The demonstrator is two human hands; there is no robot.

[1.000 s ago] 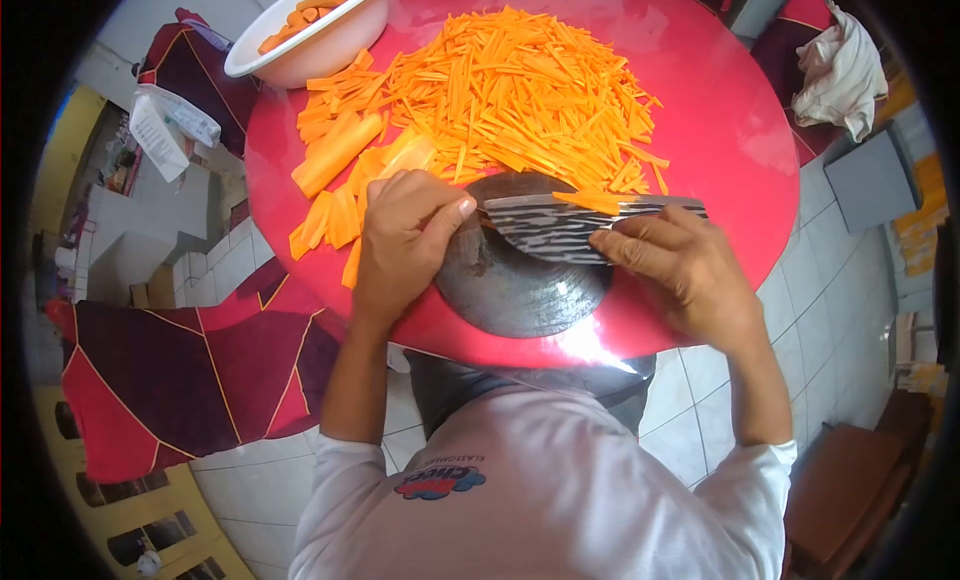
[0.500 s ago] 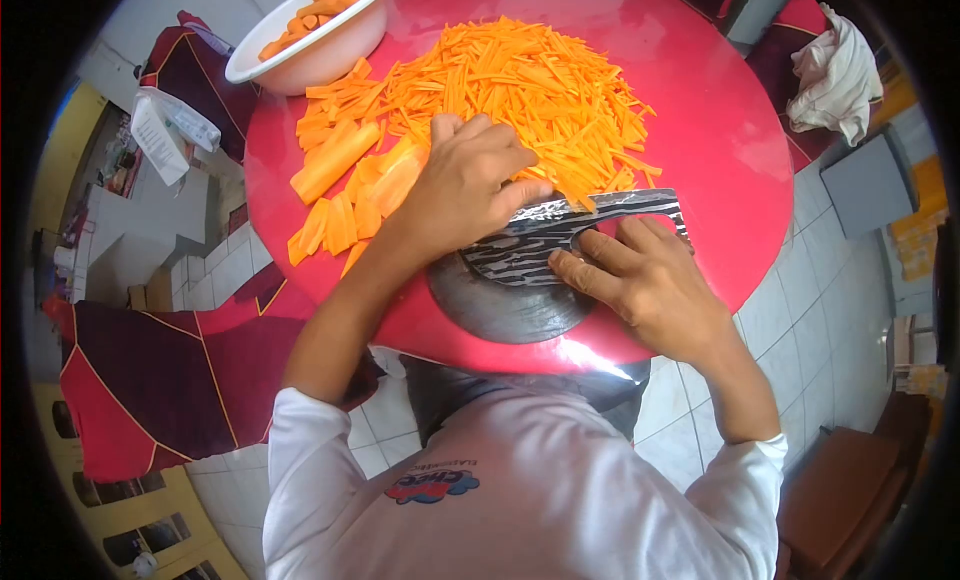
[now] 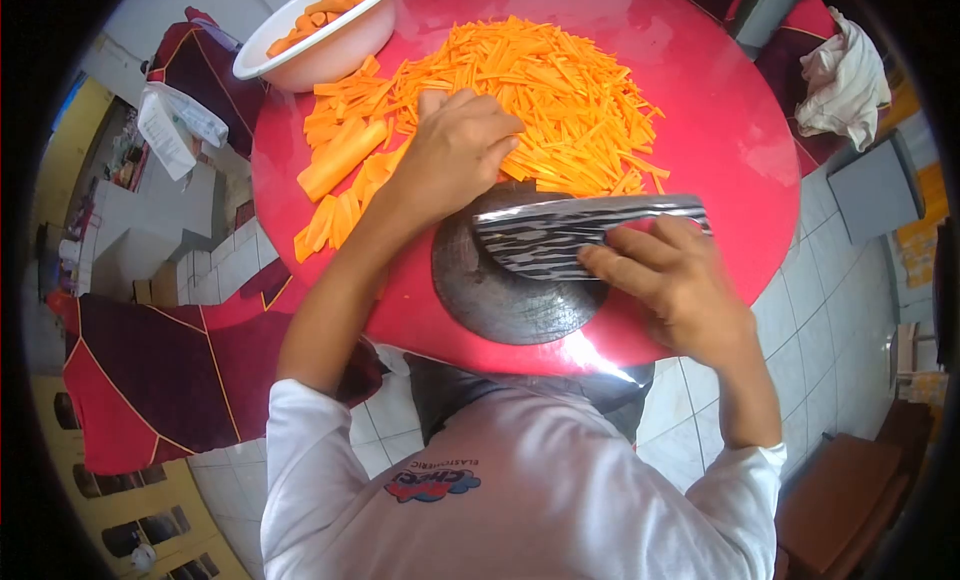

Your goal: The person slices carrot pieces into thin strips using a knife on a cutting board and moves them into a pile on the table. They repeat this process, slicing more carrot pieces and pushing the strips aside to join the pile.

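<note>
My right hand (image 3: 665, 270) is closed on a wide knife (image 3: 540, 242) with black and silver stripes, its fingers through the opening near the right end. The knife is over a round dark board (image 3: 500, 305) at the table's near edge. My left hand (image 3: 462, 145) rests at the near left side of a heap of carrot strips (image 3: 540, 90), fingers bent; what lies under its fingertips is hidden. To its left lie carrot slices (image 3: 335, 220) and a thick carrot piece (image 3: 342, 160).
A white basin (image 3: 320, 55) holding carrots stands at the far left of the round red table (image 3: 740, 160). A cloth-covered seat (image 3: 160, 380) is at the left, and a white cloth (image 3: 845, 80) hangs at the upper right. A brown stool (image 3: 835, 490) stands lower right.
My left hand has moved left, away from the knife. The knife in my right hand has shifted slightly right, off the carrot strips, uncovering more of the board.
</note>
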